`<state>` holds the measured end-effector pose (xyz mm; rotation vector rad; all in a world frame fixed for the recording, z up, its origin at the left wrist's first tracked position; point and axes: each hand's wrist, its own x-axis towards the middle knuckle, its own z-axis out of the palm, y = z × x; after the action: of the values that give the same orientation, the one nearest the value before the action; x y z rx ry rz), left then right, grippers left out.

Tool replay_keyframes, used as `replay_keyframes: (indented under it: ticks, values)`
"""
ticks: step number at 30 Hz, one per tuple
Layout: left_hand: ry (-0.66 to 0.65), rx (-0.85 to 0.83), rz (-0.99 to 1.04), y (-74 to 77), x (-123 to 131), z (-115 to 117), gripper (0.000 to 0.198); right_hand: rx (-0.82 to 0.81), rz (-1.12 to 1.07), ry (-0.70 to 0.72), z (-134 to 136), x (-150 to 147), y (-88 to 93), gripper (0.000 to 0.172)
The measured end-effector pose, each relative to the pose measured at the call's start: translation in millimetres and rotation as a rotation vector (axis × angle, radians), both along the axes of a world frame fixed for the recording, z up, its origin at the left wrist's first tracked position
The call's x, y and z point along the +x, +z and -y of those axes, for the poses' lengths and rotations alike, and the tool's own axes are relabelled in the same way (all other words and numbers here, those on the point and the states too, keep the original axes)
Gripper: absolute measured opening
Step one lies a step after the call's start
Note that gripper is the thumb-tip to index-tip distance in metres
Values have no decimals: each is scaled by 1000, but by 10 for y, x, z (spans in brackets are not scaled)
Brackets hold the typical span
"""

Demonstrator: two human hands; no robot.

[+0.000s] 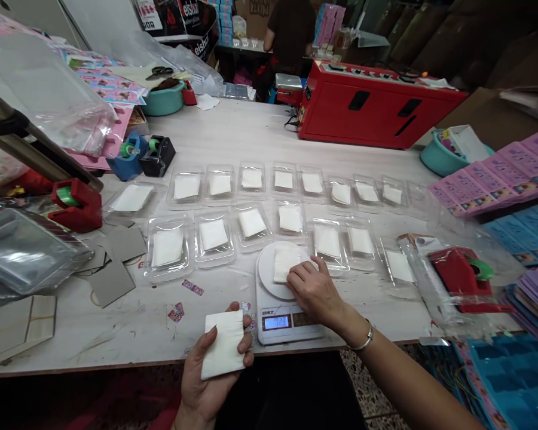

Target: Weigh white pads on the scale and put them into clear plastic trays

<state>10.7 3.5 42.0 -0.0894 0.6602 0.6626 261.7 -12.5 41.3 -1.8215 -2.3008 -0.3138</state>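
My left hand (217,361) is closed around a stack of thin white square sheets (224,343), held up in front of the table's near edge. My right hand (311,286) reaches over a white kitchen scale (262,298), fingers curled at the right edge of a second white stack (283,264) lying on its round plate. The scale's display (275,322) is lit, but its digits are hard to read. Behind the scale, clear plastic trays (168,248) stand in two rows, with white sheets in most of them.
Tape dispensers (74,206) stand at the left, beside grey cardboard pieces (112,283) and clear plastic covers (27,251). A red machine (376,107) fills the back right. Another red tape dispenser (459,278) lies right, near pink printed cards (497,173). Another person (291,30) is in the background.
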Motion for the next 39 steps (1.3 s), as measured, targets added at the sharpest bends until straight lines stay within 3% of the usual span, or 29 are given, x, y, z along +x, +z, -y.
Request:
replay_keyframes:
  ticks: [9,15,20,26,29,34,39]
  values:
    - [-7,-7,3,5,11,5,42,-23,-47,-5,-31,25,14,16]
    - [-19,-12,29,-4,37,8,43,-61,-409,-56,-47,112,91,15]
    - [-59,13,32,13,124,-32,43,-115,-717,-182,-84,230,115,13]
    - [-160,45,-53,98,359,-126,53,-23,-993,-301,-103,389,158,14]
    - [-213,55,-69,148,566,-159,49,60,-968,-252,-15,352,295,13]
    - [-249,15,35,140,833,-94,40,37,-686,29,320,29,528,9]
    - [-250,-62,178,47,811,48,50,88,-384,210,604,-337,478,15]
